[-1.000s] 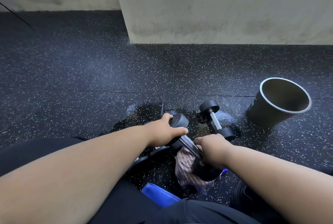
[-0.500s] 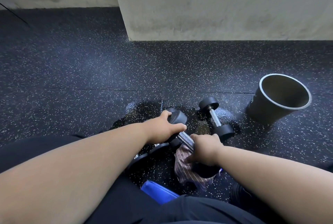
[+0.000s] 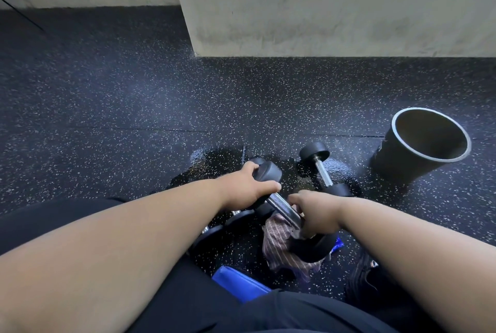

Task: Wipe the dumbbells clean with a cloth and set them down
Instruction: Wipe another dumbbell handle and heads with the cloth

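Your left hand [image 3: 248,189] grips the far black head of the dumbbell [image 3: 281,205], fingers curled over its edge. Your right hand [image 3: 318,214] clamps the striped cloth [image 3: 279,241] around the near end of its chrome handle. The dumbbell is held above the wet patch [image 3: 212,163] on the speckled floor [image 3: 134,107]. A second dumbbell [image 3: 323,171] lies at 1 o'clock, and a dark bucket [image 3: 418,145] stands at 2 o'clock
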`<action>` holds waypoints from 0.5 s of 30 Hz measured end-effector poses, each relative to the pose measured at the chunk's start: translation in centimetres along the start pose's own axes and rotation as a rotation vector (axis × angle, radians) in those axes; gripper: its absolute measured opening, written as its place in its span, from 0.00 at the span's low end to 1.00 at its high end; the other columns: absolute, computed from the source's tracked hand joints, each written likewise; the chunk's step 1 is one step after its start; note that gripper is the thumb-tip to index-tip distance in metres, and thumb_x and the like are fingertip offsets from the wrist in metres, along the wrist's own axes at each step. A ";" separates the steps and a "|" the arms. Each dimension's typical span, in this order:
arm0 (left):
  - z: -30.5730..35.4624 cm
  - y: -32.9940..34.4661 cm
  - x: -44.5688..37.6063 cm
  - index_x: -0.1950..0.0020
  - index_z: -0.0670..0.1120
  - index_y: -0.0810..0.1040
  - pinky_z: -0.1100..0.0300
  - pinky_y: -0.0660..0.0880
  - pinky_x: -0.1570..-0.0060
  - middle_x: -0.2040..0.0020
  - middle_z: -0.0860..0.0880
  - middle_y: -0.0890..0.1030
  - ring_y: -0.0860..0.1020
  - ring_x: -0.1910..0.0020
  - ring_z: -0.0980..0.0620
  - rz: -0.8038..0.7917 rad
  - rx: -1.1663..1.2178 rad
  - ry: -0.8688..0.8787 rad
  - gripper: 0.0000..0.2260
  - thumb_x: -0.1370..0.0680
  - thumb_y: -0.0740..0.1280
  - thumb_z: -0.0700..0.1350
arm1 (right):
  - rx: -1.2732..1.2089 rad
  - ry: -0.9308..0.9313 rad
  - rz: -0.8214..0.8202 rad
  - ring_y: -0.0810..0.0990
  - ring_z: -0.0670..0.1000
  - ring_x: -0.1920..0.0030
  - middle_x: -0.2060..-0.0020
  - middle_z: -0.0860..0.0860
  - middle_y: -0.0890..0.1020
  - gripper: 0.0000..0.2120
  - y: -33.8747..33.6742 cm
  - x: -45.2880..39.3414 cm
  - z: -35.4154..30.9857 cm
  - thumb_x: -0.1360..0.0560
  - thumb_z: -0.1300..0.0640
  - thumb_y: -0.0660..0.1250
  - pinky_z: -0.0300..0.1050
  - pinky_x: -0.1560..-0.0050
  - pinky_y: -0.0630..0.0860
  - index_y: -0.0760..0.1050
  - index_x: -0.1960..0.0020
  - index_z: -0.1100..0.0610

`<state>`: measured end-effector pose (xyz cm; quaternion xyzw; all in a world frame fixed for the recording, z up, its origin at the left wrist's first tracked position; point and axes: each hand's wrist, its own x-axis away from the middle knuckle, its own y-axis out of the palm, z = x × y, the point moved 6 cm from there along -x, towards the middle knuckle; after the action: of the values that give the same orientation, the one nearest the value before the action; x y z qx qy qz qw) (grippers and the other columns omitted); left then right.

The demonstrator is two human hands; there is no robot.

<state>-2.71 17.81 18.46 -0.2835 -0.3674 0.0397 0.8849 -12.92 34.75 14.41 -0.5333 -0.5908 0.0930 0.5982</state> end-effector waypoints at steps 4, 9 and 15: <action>0.1 -0.1 0.1 0.18 0.59 0.60 0.43 0.73 0.28 0.35 0.54 0.82 0.82 0.39 0.49 -0.014 -0.003 0.000 0.48 0.32 0.70 0.77 | 0.108 0.036 0.019 0.77 0.51 0.53 0.59 0.42 0.77 0.25 -2.1 0.4 0.6 0.37 0.44 0.85 0.45 0.54 0.72 0.77 0.46 0.43; 0.0 0.0 0.2 0.17 0.59 0.60 0.43 0.73 0.28 0.35 0.54 0.82 0.82 0.39 0.48 -0.017 0.011 -0.004 0.48 0.32 0.70 0.78 | 0.138 0.026 0.016 0.79 0.52 0.52 0.59 0.42 0.80 0.21 -2.5 0.8 0.5 0.33 0.50 0.83 0.44 0.50 0.76 0.79 0.45 0.43; 0.0 0.0 0.3 0.18 0.59 0.60 0.42 0.73 0.29 0.36 0.54 0.82 0.83 0.39 0.48 -0.023 0.005 -0.006 0.48 0.32 0.69 0.78 | 0.044 0.017 -0.035 0.83 0.50 0.51 0.54 0.44 0.85 0.32 -1.6 1.0 0.4 0.29 0.54 0.74 0.50 0.45 0.81 0.69 0.29 0.36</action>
<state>-2.44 17.89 18.65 -0.2768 -0.3731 0.0315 0.8850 -13.81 34.99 16.13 -0.5104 -0.5927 0.0909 0.6164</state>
